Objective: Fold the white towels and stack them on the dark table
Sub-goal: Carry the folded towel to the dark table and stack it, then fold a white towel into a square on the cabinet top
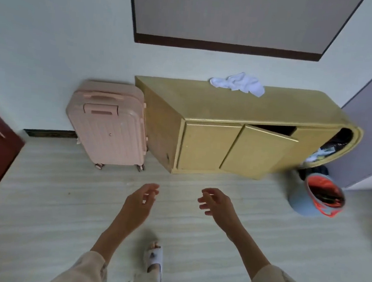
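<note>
You're at the fetching step: your left hand (140,201) and right hand (216,203) hang loosely curled, holding nothing, well short of the crumpled white towels (238,83) at the yellow cabinet's (217,103) back edge. Next, I'd judge, step closer and gather them; no dark table shows.

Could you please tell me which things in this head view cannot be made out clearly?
- White towels: crumpled on the yellow cabinet; count unclear.
- Dark table: nowhere in frame.
- Cabinet inside: hidden by its doors, only a dark gap behind the ajar door.
- Bin contents: too small and blurred.
</note>
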Demonstrator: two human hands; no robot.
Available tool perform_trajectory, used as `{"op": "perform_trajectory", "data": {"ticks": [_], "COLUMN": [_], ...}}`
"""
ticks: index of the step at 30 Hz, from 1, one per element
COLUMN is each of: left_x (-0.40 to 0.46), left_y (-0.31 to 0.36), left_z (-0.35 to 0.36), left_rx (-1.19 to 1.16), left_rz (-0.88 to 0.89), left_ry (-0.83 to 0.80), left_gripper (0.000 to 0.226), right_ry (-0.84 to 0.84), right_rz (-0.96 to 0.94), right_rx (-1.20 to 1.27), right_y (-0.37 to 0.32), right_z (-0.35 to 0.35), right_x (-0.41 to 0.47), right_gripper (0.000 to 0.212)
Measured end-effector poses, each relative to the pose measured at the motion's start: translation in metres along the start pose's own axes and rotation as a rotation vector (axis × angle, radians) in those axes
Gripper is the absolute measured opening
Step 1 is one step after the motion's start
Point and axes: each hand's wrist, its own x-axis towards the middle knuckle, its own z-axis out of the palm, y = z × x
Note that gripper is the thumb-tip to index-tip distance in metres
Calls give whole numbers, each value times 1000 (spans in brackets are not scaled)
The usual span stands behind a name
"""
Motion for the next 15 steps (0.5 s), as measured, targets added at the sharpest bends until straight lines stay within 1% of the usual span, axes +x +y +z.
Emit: {"op": "perform_trajectory", "data": {"ticks": [6, 10, 15], "left_x": [153, 271, 394], "left_y": [32, 66, 122], "left_z": [39, 52, 71], "left_rx": [39, 74, 109], "left_rz": [44, 58, 91], "left_ry": [-69, -95, -173], "left_gripper": [22, 24, 25], "right_ry": [46, 73, 126], "right_rz": [30, 19, 22], "right_rx": [20, 11, 27], "right_y": [-20, -64, -101], "right_z": [-55, -97, -149], "right_x": [139, 246, 343], "right_gripper": [19, 17, 14]}}
